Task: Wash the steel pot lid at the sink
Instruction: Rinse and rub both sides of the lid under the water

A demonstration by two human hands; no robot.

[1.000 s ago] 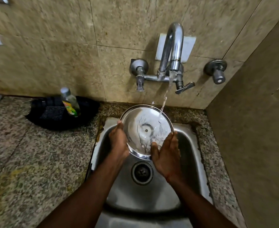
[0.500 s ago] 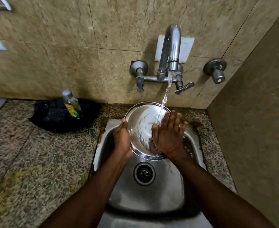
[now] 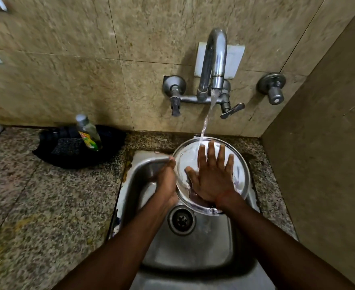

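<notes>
Right now the speckled granite counter (image 3: 36, 206) fills the whole 9 o'clock side, meeting the beige tiled wall (image 3: 67, 70) along the back. Sunk into it, from the centre down toward 6 o'clock, is the steel sink (image 3: 193, 252), its round drain (image 3: 182, 220) open in the basin floor. At 12 o'clock the wall-mounted tap (image 3: 213, 61) is running, a thin stream of water (image 3: 207, 120) falling onto the far rim of the steel pot lid (image 3: 242, 174). That lid is held tilted over the back half of the sink, just past the drain, its inner face turned up toward the person. The right hand (image 3: 211, 178) lies flat on that face, fingers spread wide, tips reaching toward the stream. The left hand (image 3: 167, 181) clasps the lid's edge at 9 o'clock, thumb over the rim; its fingers are hidden behind. Off at 10 o'clock, a black cloth (image 3: 67, 149) sits by the wall with a small bottle (image 3: 88, 133) standing on it.
</notes>
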